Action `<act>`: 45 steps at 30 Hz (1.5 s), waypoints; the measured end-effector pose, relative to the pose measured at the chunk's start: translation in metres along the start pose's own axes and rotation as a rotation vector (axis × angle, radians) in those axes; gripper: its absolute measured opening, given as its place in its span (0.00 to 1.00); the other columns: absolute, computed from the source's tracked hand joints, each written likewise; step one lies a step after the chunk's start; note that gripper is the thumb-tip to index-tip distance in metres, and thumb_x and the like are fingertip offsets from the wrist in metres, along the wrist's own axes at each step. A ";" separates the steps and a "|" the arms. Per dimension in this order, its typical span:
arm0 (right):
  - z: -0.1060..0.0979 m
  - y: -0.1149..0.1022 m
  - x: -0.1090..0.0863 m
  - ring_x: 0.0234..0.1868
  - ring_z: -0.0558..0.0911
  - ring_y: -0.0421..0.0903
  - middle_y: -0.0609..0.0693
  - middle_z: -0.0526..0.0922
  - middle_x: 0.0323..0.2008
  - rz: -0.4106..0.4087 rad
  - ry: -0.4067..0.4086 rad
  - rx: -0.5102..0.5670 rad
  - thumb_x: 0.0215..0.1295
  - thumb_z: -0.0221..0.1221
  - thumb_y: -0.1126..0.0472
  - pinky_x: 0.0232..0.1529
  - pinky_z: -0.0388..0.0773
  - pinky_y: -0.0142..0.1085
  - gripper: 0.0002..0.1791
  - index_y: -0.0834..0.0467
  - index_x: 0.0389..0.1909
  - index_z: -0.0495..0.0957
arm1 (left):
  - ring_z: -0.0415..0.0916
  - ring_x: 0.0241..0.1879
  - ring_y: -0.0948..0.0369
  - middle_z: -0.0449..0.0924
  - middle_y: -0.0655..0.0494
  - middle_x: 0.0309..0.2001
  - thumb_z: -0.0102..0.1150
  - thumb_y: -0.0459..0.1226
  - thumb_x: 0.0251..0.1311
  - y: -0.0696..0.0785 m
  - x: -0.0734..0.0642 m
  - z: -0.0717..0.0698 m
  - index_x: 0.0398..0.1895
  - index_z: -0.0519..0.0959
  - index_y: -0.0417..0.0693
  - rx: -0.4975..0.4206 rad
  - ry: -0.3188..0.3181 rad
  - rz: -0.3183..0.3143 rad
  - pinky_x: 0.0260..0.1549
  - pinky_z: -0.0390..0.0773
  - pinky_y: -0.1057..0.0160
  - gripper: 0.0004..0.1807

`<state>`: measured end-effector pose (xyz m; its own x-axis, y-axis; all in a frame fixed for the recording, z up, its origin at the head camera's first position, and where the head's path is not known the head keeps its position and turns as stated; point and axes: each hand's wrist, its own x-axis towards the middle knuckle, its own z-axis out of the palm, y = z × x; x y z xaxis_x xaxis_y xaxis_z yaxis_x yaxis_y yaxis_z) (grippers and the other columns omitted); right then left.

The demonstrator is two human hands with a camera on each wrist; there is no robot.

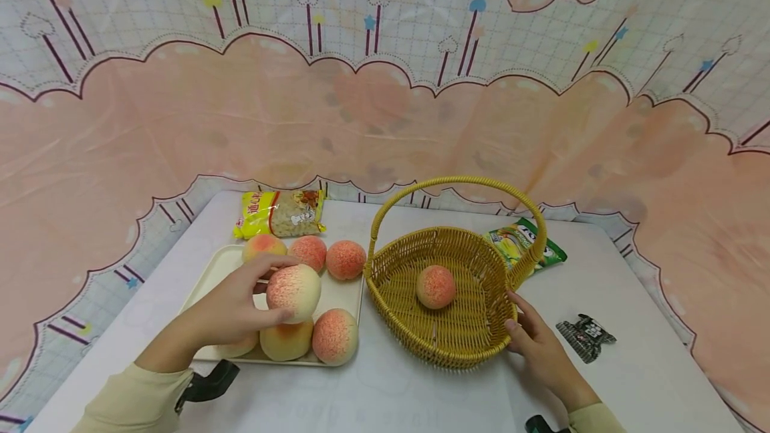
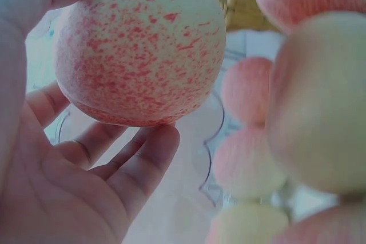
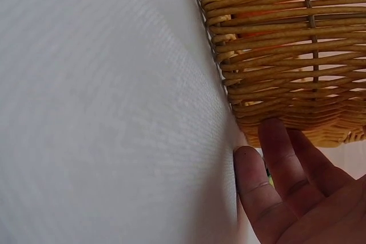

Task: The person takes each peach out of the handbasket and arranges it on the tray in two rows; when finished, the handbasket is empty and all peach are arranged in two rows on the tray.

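In the head view my left hand holds a pale peach with red speckles above a cream tray. The left wrist view shows the thumb over this peach and the fingertips beneath it. Several more peaches sit on and along the tray. A yellow wicker basket with a tall arched handle stands right of the tray, one peach inside it. At the basket's right side my right hand grips the edge, thumb by the rim; in the right wrist view its fingers touch the woven outside.
Behind the tray lies a yellow food packet. A green snack packet is partly hidden by the basket handle. To the right, a small black wrapper rests on the white table. A patterned cloth hangs behind.
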<state>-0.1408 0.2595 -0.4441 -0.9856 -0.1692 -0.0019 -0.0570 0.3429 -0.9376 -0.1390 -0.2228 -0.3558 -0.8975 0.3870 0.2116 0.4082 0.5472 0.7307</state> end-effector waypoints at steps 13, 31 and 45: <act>0.000 -0.001 -0.001 0.58 0.76 0.67 0.79 0.62 0.65 -0.003 0.000 -0.015 0.80 0.47 0.59 0.44 0.83 0.42 0.30 0.59 0.78 0.51 | 0.76 0.51 0.43 0.67 0.37 0.60 0.71 0.34 0.57 -0.035 -0.041 -0.036 0.65 0.65 0.34 0.041 0.096 -0.180 0.44 0.76 0.72 0.35; 0.001 -0.002 -0.001 0.58 0.76 0.66 0.77 0.64 0.65 0.024 0.008 0.003 0.80 0.47 0.59 0.44 0.83 0.41 0.30 0.58 0.78 0.52 | 0.71 0.42 0.75 0.66 0.34 0.59 0.70 0.35 0.59 -0.069 -0.083 -0.064 0.68 0.61 0.32 0.109 0.176 -0.306 0.34 0.78 0.71 0.38; 0.001 -0.001 -0.001 0.60 0.73 0.67 0.78 0.60 0.67 0.018 0.004 -0.012 0.80 0.47 0.59 0.44 0.83 0.41 0.30 0.58 0.78 0.52 | 0.68 0.40 0.80 0.67 0.33 0.58 0.70 0.35 0.60 -0.088 -0.101 -0.059 0.66 0.62 0.30 0.139 0.189 -0.339 0.32 0.78 0.70 0.37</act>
<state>-0.1394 0.2585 -0.4434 -0.9872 -0.1588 -0.0175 -0.0409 0.3567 -0.9333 -0.0938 -0.3542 -0.4029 -0.9946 0.0312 0.0993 0.0913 0.7205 0.6874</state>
